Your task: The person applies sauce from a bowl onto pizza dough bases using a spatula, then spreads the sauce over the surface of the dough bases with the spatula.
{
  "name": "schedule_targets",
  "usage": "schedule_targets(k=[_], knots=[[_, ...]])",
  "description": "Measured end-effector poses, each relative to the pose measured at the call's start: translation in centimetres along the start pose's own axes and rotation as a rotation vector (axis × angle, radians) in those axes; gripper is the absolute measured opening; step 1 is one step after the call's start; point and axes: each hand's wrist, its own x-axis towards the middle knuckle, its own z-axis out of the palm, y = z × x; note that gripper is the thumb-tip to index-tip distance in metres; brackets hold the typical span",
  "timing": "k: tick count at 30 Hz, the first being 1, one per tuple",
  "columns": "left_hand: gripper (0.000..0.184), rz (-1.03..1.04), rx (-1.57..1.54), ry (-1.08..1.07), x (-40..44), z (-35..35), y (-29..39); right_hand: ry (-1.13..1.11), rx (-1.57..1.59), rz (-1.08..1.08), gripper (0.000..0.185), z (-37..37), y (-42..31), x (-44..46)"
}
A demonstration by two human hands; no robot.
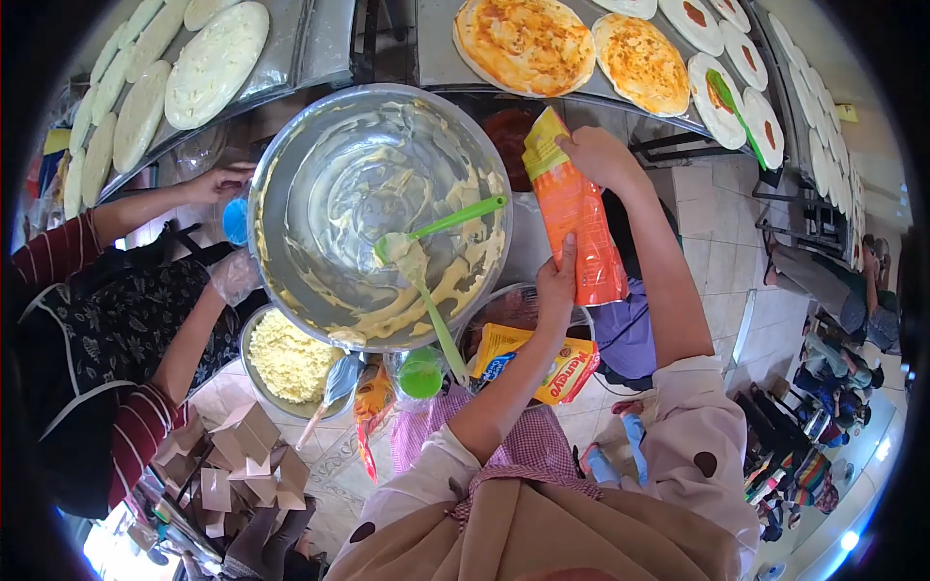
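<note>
Above the tiled floor (715, 218), both hands (599, 157) pinch a glossy orange, yellow-ended pouch (579, 225).

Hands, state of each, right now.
Left hand: closed on the lower edge of the large orange-and-yellow plastic packet.
Right hand: closed on the packet's yellow upper end.
</note>
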Motion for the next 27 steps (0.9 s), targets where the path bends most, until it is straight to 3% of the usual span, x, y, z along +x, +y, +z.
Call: schedule_targets(k=[6,12,27], knots=[[0.06,0.071,0.045,0.033,0.2,-0.1,-0.4,0.001,-0.049,-0.049,0.045,0.2,0.3,0.2],[0.056,0.157,0.081,0.052,-0.1,0.0,0.1,-0.063,0.058,0.073,0.044,-0.6,-0.5,-0.6],[0.047,0.307,0.223,0.077,0.1,-0.3,0.2,0.032,-0.006,0.017,0.044,0.4,0.9,-0.6]])
